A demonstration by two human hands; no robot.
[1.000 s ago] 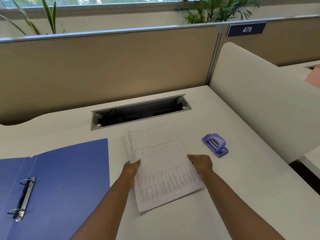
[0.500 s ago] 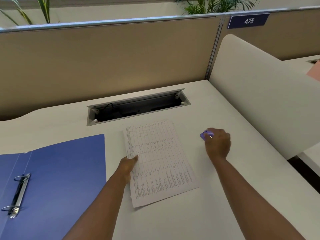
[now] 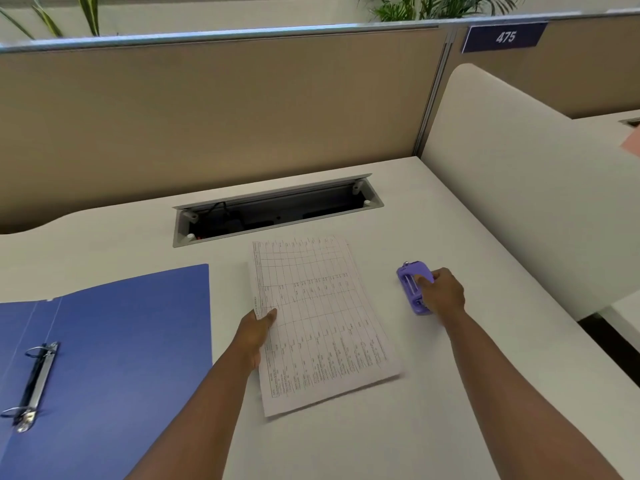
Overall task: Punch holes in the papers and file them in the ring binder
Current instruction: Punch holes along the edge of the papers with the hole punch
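A stack of printed papers (image 3: 322,323) with a table grid lies in the middle of the white desk (image 3: 381,438). My left hand (image 3: 256,332) grips the papers' left edge, thumb on top. To the right sits a small purple hole punch (image 3: 410,280); my right hand (image 3: 441,294) is closed around its near right side. A blue ring binder (image 3: 121,341) lies open at the left, its metal ring mechanism (image 3: 33,386) near the left edge with the rings closed.
An open cable tray slot (image 3: 277,211) is set into the desk behind the papers. A tan partition (image 3: 207,116) closes the back, and a white curved divider (image 3: 519,174) stands along the right. The desk edge drops off at the far right.
My right hand left the papers' right edge, reached right and closed on the hole punch. My left hand stays on the papers' left edge.
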